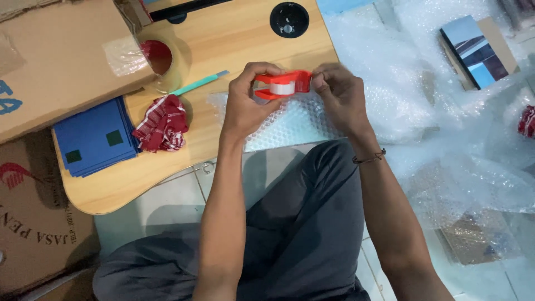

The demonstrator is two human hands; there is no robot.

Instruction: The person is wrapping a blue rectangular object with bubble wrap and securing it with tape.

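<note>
Scanning L to R: blue card stack (96, 138), red-white cloth (163, 124), teal pen (198, 83) on the low desk (223, 39). Our left hand (245, 103) clamps the red tape dispenser (283, 85) over bubble wrap (290, 120); right hand (338, 92) pinches its front end. We judge tape's being drawn; next needs a steady pull.

Both my hands up in front of me, close together.

My left hand (243, 106) has its fingers (257, 69) curled over the top and the thumb tucked beneath, closed in a grip. My right hand (340, 95) pinches with its fingers (319, 82) at the left hand's tip. Both forearms reach forward from my lap, bare, and a thin dark band rings my right wrist.
</note>
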